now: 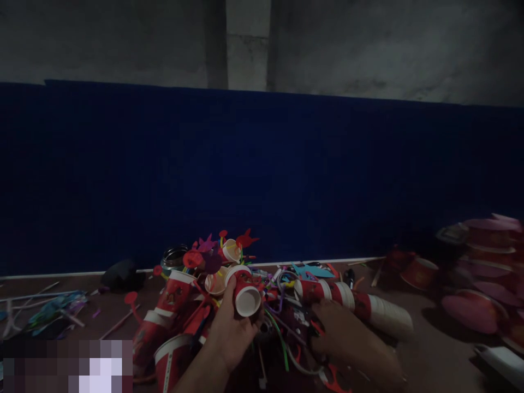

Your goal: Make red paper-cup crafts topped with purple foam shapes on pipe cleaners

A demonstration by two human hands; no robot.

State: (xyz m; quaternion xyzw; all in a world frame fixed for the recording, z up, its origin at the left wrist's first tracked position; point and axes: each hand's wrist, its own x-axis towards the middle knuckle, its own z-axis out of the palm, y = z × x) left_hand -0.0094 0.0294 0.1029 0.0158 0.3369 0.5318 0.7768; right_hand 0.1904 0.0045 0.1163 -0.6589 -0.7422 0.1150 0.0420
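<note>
My left hand is wrapped round a red paper cup, one round white end of it turned toward me. Blurred by motion, my right hand reaches low into the heap of craft pieces, close to an orange-red handle; its fingertips cannot be made out. Just behind it lies a row of nested red and white paper cups, tipped on their side. Left of my left hand stand more red paper cups, some with red discs on stalks. Purple and red cut-out shapes stick up behind.
Coloured stems and a light-blue cut-out lie in the middle. Strips and scraps are spread at the left. Stacked pink and red pieces stand at the right. A dark blue panel rises behind the table.
</note>
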